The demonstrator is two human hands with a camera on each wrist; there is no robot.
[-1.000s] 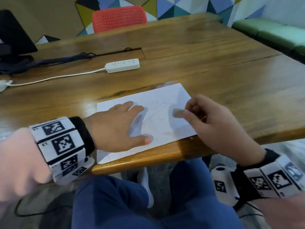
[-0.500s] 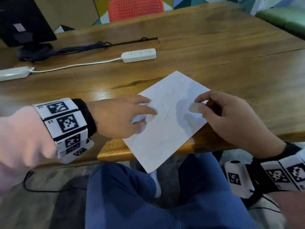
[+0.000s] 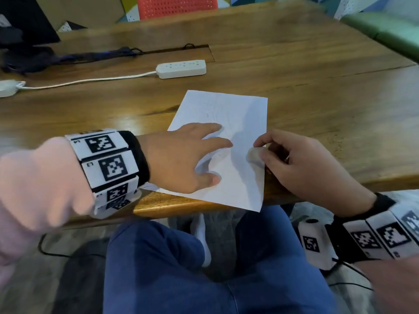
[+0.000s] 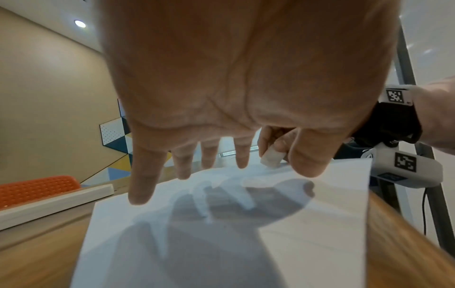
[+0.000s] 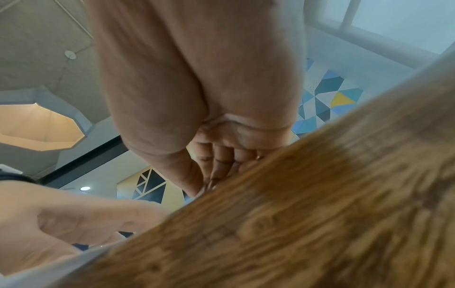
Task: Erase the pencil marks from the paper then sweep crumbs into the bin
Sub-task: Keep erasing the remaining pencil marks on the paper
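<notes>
A white sheet of paper (image 3: 235, 114) with faint pencil lines lies on the wooden table (image 3: 317, 98), its near corner hanging over the front edge. My left hand (image 3: 192, 159) lies flat on the sheet's left half, fingers spread and straight; the left wrist view shows the fingertips (image 4: 140, 196) touching the paper (image 4: 307, 224). My right hand (image 3: 292, 164) pinches a small white eraser (image 3: 255, 155) at the sheet's right edge, also seen as the eraser (image 4: 270, 158) beyond my left thumb. In the right wrist view the curled right fingers (image 5: 221, 165) sit against the table's edge.
A white power strip (image 3: 181, 68) with its cord lies farther back on the table. A dark monitor base and cables (image 3: 29, 57) stand at the back left. A red chair (image 3: 176, 5) is behind the table, and my blue-trousered legs (image 3: 204, 268) are below its edge.
The paper has been turned from a landscape lie to a nearly upright one and shifted right. My left hand pinched it midway and now lies flat on it. The right hand stays on the eraser.
</notes>
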